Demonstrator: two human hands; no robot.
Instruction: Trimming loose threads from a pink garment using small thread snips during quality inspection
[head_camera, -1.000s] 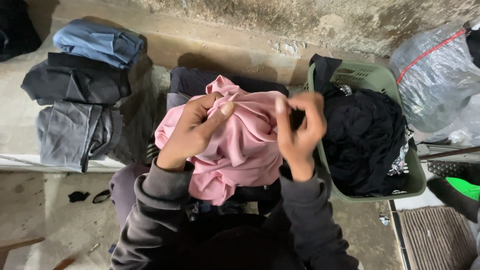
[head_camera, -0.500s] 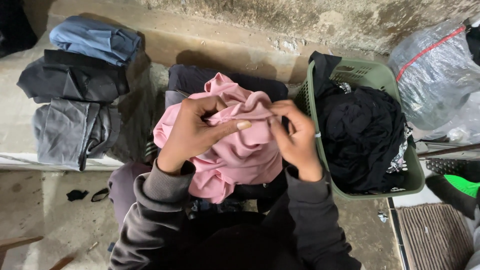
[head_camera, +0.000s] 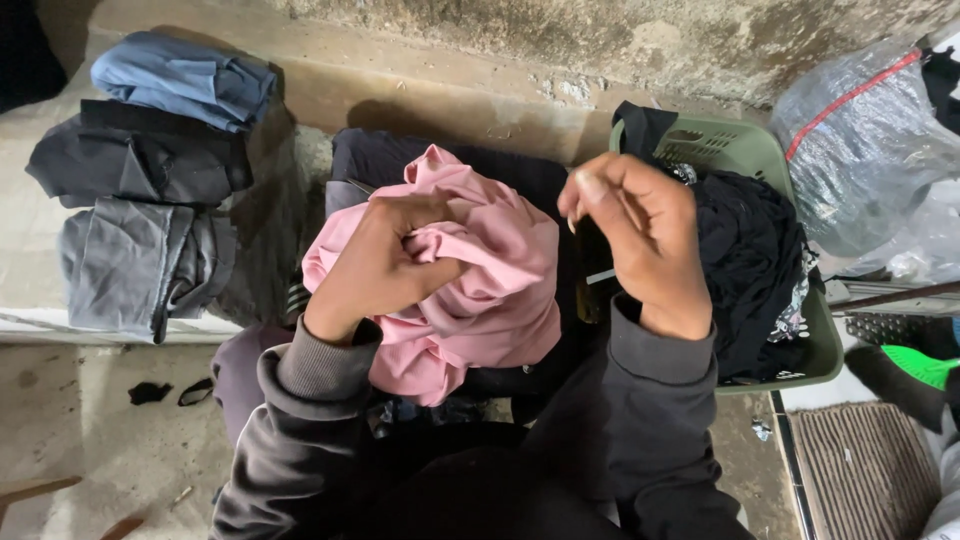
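We see the left hand with fingers clenched on the pink garment at frame center; right hand loosely curled, empty, just beside it, over the green basket of dark clothes.

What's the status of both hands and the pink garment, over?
Left hand clenched in pink garment. Right hand lifted clear of it, holding nothing visible. Green laundry basket of dark clothes right beside it.

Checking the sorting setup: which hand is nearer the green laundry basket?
Right. The right hand hovers open beside the green basket rim; the left hand sits farther off, gripping the pink garment.
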